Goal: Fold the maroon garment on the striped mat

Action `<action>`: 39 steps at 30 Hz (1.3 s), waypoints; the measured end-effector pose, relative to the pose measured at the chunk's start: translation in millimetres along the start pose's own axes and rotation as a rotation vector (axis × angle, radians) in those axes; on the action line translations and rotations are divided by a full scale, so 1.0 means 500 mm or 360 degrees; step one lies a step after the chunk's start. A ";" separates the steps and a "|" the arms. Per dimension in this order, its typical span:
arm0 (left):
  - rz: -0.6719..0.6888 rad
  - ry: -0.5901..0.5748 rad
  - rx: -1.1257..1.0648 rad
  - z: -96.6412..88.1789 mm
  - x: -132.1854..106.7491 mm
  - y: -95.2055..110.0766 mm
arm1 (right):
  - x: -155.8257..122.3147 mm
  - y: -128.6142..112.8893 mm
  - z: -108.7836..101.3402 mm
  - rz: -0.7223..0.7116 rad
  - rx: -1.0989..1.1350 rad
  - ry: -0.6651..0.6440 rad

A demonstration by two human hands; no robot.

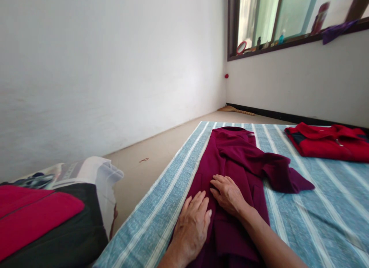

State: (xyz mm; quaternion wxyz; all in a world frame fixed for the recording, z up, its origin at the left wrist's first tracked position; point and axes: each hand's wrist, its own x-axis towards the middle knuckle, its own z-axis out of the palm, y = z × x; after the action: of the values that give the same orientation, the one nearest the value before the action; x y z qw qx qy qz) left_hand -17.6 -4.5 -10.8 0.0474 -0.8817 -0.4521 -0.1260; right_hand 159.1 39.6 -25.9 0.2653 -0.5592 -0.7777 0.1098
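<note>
Left hand and right hand lie on the plum coat, fingers loosely together; light, even pressure should flatten it well; its near end is unclear.

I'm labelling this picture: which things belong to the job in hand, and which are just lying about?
Seemingly the job: left hand; right hand; maroon garment under both; striped cloth beneath.

Apparently lying about: red-rimmed mirror; purple cloth; broom; folded red garment (possibly related).
</note>
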 end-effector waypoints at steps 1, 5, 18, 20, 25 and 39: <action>-0.0001 0.0004 -0.0004 0.000 0.000 0.000 | 0.000 0.000 0.000 0.0000 -0.0002 0.0001; 0.0000 -0.0003 0.0003 -0.001 0.001 0.000 | 0.000 0.001 0.000 0.0002 -0.0010 0.0000; 0.0001 0.0062 -0.0050 0.001 -0.002 0.001 | 0.000 0.001 0.000 0.0000 -0.0015 0.0002; 0.0005 0.0082 -0.0066 0.001 -0.002 0.001 | 0.000 0.001 0.000 0.0004 -0.0015 0.0004; -0.0008 0.0065 -0.0061 -0.003 0.000 0.003 | -0.001 -0.001 -0.003 0.0005 -0.0016 -0.0002; -0.0007 0.0128 -0.0105 0.000 0.000 0.006 | -0.002 0.006 0.005 -0.0026 -0.0037 0.0021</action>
State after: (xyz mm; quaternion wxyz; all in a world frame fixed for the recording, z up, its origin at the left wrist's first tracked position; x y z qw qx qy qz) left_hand -14.9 -6.3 -10.4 0.0360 -0.8761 -0.4473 -0.1762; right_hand 160.7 40.2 -29.6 0.2650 -0.5565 -0.7817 0.0950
